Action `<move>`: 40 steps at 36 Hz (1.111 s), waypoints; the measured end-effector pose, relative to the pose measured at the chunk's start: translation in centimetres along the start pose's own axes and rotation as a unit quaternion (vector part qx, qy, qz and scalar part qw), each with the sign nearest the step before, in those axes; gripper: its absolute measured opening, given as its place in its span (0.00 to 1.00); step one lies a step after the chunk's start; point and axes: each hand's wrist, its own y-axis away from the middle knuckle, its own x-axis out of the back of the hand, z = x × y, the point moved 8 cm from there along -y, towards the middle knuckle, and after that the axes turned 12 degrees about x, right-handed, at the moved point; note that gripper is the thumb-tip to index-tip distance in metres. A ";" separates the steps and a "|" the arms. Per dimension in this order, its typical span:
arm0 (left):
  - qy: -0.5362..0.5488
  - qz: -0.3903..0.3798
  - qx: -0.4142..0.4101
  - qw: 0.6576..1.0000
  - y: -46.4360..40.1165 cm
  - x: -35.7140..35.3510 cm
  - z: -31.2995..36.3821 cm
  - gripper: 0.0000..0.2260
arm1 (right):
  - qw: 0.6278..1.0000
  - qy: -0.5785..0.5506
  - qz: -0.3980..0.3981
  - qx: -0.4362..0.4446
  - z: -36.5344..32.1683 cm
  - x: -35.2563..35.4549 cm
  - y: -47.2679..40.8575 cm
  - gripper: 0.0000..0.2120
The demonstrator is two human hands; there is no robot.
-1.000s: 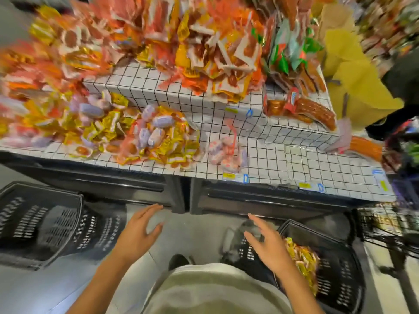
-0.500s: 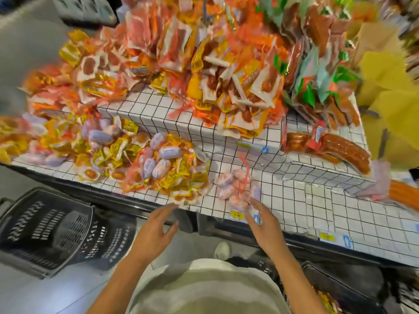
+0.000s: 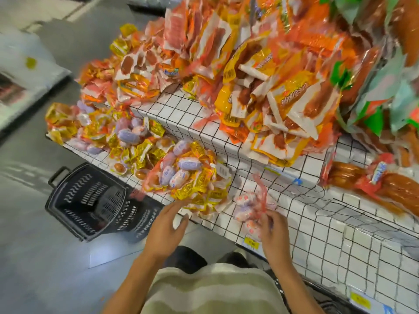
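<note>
pink net bag (image 3: pixel 249 206) pinched by right hand (image 3: pixel 273 234) fingers; left hand (image 3: pixel 164 227) fingers spread wide.

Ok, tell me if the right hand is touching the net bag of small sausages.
Touching. In the head view the right hand curls its fingers onto the net bag.

Grey polished floor (image 3: pixel 34 257); a stepped shelf (image 3: pixel 340 257) covered in white, black-gridded sheeting; a black basket (image 3: pixel 74 196) on the floor below its front edge; even indoor light.
</note>
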 end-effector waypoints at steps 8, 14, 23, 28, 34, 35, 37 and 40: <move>0.170 0.178 0.098 0.964 -4.2 4.7 -0.6 0.08 | 0.997 -0.065 0.030 0.011 -2.8 -1.0 -1.2 0.08; 0.218 0.171 0.118 0.954 -8.6 6.0 0.0 0.11 | 0.995 -0.074 0.069 0.010 -4.8 -1.3 -2.2 0.13; 0.276 0.165 0.141 0.936 -12.3 5.7 0.0 0.10 | 0.985 -0.053 0.155 -0.044 -5.3 -1.5 -1.5 0.08; 0.286 0.136 0.113 0.942 -13.2 5.4 0.4 0.15 | 0.983 -0.070 0.160 -0.057 -5.3 -1.6 -1.2 0.08; 0.341 0.129 0.042 0.930 -13.1 6.9 2.5 0.10 | 0.970 -0.111 0.208 -0.063 -7.4 0.9 -1.8 0.09; 0.338 0.131 0.022 0.932 -13.0 7.4 3.1 0.09 | 0.969 -0.111 0.213 -0.059 -7.8 1.3 -1.9 0.09; 0.333 0.127 -0.001 0.934 -12.8 8.2 4.2 0.10 | 0.968 -0.119 0.218 -0.045 -8.6 2.0 -2.0 0.09; 0.340 0.124 -0.034 0.932 -12.4 9.6 5.6 0.09 | 0.968 -0.131 0.212 -0.023 -10.1 2.6 -2.2 0.11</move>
